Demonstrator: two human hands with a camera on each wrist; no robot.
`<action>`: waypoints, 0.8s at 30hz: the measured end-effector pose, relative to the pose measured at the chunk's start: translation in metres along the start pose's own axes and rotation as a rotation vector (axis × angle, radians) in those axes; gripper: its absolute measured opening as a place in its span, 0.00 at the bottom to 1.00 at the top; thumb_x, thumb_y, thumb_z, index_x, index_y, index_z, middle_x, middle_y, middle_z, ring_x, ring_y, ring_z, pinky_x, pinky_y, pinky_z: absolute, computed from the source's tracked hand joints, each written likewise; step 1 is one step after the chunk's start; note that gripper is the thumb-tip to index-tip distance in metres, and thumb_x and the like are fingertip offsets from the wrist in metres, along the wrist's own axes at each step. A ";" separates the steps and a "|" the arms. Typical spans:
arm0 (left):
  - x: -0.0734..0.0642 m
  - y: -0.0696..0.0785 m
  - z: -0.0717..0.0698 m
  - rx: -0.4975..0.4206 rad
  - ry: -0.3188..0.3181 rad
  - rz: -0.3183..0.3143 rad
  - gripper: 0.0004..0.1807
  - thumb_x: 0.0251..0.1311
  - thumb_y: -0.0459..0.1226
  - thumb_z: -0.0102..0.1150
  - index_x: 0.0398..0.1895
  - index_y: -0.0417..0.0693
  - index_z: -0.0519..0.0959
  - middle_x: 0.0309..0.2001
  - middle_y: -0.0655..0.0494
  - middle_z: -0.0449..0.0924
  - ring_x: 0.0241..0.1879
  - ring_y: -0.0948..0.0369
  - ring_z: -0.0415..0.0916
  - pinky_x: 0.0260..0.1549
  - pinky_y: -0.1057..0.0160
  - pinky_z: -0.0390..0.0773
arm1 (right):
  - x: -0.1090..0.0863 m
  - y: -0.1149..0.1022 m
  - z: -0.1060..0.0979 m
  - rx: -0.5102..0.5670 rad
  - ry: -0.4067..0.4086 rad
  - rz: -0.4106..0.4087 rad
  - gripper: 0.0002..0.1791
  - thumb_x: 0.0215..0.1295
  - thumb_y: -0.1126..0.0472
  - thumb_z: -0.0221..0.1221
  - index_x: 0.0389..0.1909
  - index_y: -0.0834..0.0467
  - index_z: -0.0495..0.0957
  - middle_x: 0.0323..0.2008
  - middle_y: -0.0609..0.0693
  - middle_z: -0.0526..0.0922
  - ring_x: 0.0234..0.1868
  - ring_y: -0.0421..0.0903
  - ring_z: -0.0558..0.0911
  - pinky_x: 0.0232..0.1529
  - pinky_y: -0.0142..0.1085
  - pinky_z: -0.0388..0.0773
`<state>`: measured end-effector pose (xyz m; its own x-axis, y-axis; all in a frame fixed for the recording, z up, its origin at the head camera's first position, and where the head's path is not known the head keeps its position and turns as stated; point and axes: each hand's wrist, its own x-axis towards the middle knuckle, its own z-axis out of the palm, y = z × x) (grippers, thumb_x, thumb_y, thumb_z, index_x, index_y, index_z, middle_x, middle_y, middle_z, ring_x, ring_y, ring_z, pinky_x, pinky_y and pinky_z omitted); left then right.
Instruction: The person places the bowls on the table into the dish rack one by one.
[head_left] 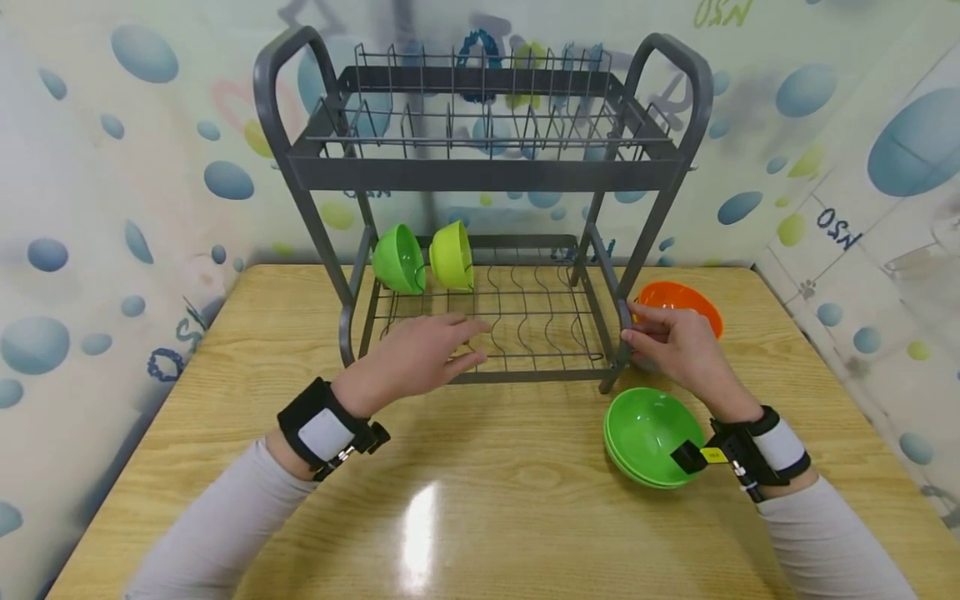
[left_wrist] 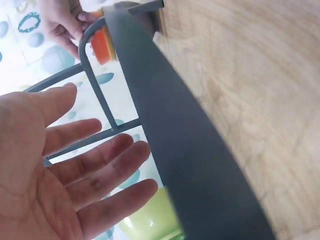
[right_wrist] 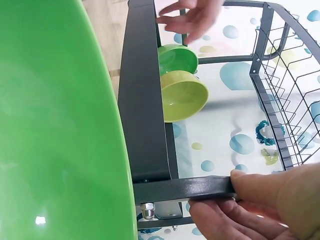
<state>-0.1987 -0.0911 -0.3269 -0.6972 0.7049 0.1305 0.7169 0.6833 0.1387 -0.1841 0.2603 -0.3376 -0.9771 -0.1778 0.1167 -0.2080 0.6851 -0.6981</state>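
Nearest, lower right of head view: at least 2 nested green bowls (head_left: 648, 432) on wooden table (head_left: 525, 533). Left of centre I see left hand (head_left: 412, 354) by front edge of dish rack's (head_left: 487, 176) lower tier (head_left: 532, 376), fingers extended, slightly apart. Right of centre, I have right hand (head_left: 686, 342) pinching rack's side rail (right_wrist: 185, 189), thumb and fingers clamped on it. Orange bowl (head_left: 686, 298) just behind, partly hidden. Farther, left part of lower tier: green bowl (head_left: 397, 258) and yellow-green bowl (head_left: 448, 258) tilted on edge, side by side. Patterned wall (head_left: 780, 158) fills background.
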 end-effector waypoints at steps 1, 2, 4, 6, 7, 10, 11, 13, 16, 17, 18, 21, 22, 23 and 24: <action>-0.002 0.000 0.002 -0.007 -0.013 0.002 0.25 0.67 0.52 0.49 0.62 0.51 0.73 0.53 0.52 0.80 0.40 0.59 0.81 0.37 0.58 0.81 | 0.000 0.000 0.000 0.001 -0.002 0.002 0.28 0.62 0.60 0.61 0.63 0.63 0.71 0.40 0.64 0.86 0.37 0.53 0.87 0.34 0.39 0.83; -0.003 0.001 0.003 -0.012 -0.022 0.006 0.24 0.67 0.52 0.49 0.61 0.51 0.74 0.52 0.52 0.80 0.40 0.59 0.80 0.37 0.59 0.81 | 0.000 -0.001 0.000 0.002 -0.002 0.004 0.28 0.62 0.60 0.61 0.63 0.63 0.72 0.40 0.64 0.86 0.37 0.53 0.87 0.34 0.39 0.83; -0.005 0.001 0.007 -0.025 -0.039 0.025 0.22 0.67 0.50 0.51 0.59 0.51 0.76 0.50 0.53 0.81 0.42 0.59 0.80 0.39 0.58 0.81 | 0.000 -0.001 0.000 0.003 -0.002 0.004 0.28 0.62 0.60 0.61 0.63 0.63 0.72 0.39 0.64 0.86 0.37 0.53 0.87 0.34 0.40 0.83; -0.007 0.000 0.010 -0.037 -0.050 0.046 0.20 0.66 0.49 0.52 0.56 0.51 0.78 0.47 0.54 0.82 0.41 0.60 0.80 0.39 0.59 0.80 | 0.001 -0.001 0.000 0.004 -0.002 0.005 0.28 0.62 0.60 0.61 0.63 0.64 0.72 0.39 0.64 0.86 0.37 0.53 0.87 0.34 0.41 0.83; -0.008 0.000 0.012 -0.045 -0.055 0.052 0.19 0.66 0.48 0.53 0.55 0.50 0.79 0.47 0.53 0.83 0.42 0.60 0.80 0.40 0.59 0.80 | 0.001 -0.001 0.000 0.003 -0.001 0.002 0.28 0.62 0.61 0.61 0.63 0.64 0.72 0.39 0.64 0.86 0.37 0.54 0.87 0.34 0.41 0.83; -0.009 0.000 0.014 -0.052 -0.066 0.056 0.17 0.65 0.45 0.55 0.53 0.49 0.80 0.49 0.53 0.83 0.44 0.60 0.80 0.42 0.59 0.80 | 0.002 -0.002 -0.001 -0.004 0.001 -0.003 0.27 0.62 0.61 0.61 0.62 0.64 0.72 0.39 0.64 0.86 0.38 0.54 0.86 0.33 0.40 0.83; -0.010 0.001 0.014 -0.055 -0.071 0.055 0.16 0.65 0.44 0.55 0.52 0.49 0.80 0.48 0.53 0.84 0.44 0.60 0.81 0.41 0.59 0.80 | 0.002 -0.003 -0.002 -0.005 0.000 -0.001 0.28 0.62 0.61 0.61 0.62 0.64 0.72 0.39 0.64 0.86 0.38 0.54 0.86 0.33 0.40 0.83; -0.011 0.001 0.015 -0.050 -0.076 0.051 0.15 0.65 0.43 0.56 0.51 0.50 0.81 0.47 0.54 0.84 0.43 0.60 0.81 0.40 0.60 0.81 | 0.002 -0.003 -0.002 -0.010 0.000 -0.001 0.28 0.62 0.61 0.61 0.62 0.64 0.72 0.39 0.64 0.86 0.38 0.54 0.86 0.33 0.39 0.83; -0.012 0.001 0.016 -0.050 -0.068 0.050 0.12 0.65 0.39 0.55 0.48 0.49 0.83 0.45 0.55 0.85 0.42 0.60 0.82 0.39 0.60 0.81 | 0.002 -0.004 -0.003 -0.008 -0.003 0.006 0.28 0.62 0.61 0.61 0.63 0.64 0.71 0.40 0.64 0.86 0.38 0.54 0.86 0.34 0.39 0.83; -0.012 0.001 0.017 -0.052 -0.063 0.051 0.12 0.65 0.38 0.55 0.47 0.49 0.83 0.44 0.55 0.85 0.42 0.60 0.82 0.39 0.60 0.81 | 0.002 -0.004 -0.003 -0.007 -0.004 0.009 0.28 0.62 0.61 0.61 0.63 0.64 0.71 0.40 0.64 0.86 0.38 0.54 0.86 0.34 0.40 0.83; -0.012 0.001 0.017 -0.054 -0.059 0.049 0.11 0.65 0.37 0.54 0.47 0.49 0.84 0.44 0.55 0.85 0.42 0.60 0.82 0.40 0.60 0.81 | 0.002 -0.004 -0.003 -0.005 -0.005 0.011 0.28 0.62 0.61 0.61 0.63 0.64 0.71 0.40 0.65 0.86 0.38 0.55 0.86 0.34 0.40 0.83; -0.012 0.001 0.019 -0.051 -0.046 0.052 0.11 0.65 0.34 0.53 0.44 0.50 0.85 0.41 0.56 0.86 0.41 0.60 0.82 0.38 0.61 0.81 | 0.002 -0.005 -0.004 -0.011 -0.015 0.017 0.28 0.61 0.63 0.62 0.63 0.65 0.71 0.40 0.65 0.85 0.38 0.56 0.86 0.34 0.40 0.83; -0.012 0.001 0.019 -0.054 -0.044 0.054 0.11 0.65 0.34 0.53 0.43 0.50 0.85 0.39 0.56 0.86 0.38 0.61 0.82 0.36 0.61 0.81 | 0.002 -0.005 -0.004 -0.022 -0.020 0.017 0.28 0.61 0.63 0.62 0.63 0.65 0.71 0.40 0.65 0.85 0.38 0.56 0.86 0.34 0.39 0.83; -0.012 0.000 0.020 -0.055 -0.049 0.054 0.11 0.66 0.34 0.53 0.41 0.50 0.85 0.36 0.57 0.86 0.34 0.62 0.81 0.33 0.63 0.80 | 0.002 -0.005 -0.005 -0.041 -0.024 0.012 0.28 0.60 0.64 0.62 0.63 0.65 0.71 0.40 0.65 0.85 0.38 0.56 0.86 0.34 0.39 0.83; -0.012 0.000 0.020 -0.056 -0.053 0.053 0.11 0.66 0.34 0.53 0.41 0.50 0.85 0.34 0.57 0.85 0.32 0.63 0.80 0.31 0.64 0.79 | 0.002 -0.006 -0.006 -0.062 -0.031 0.006 0.29 0.60 0.64 0.63 0.63 0.66 0.71 0.40 0.65 0.85 0.38 0.56 0.86 0.35 0.39 0.83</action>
<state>-0.1896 -0.0957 -0.3480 -0.6560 0.7497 0.0875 0.7499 0.6342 0.1882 -0.1854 0.2599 -0.3291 -0.9768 -0.1943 0.0898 -0.2050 0.7284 -0.6537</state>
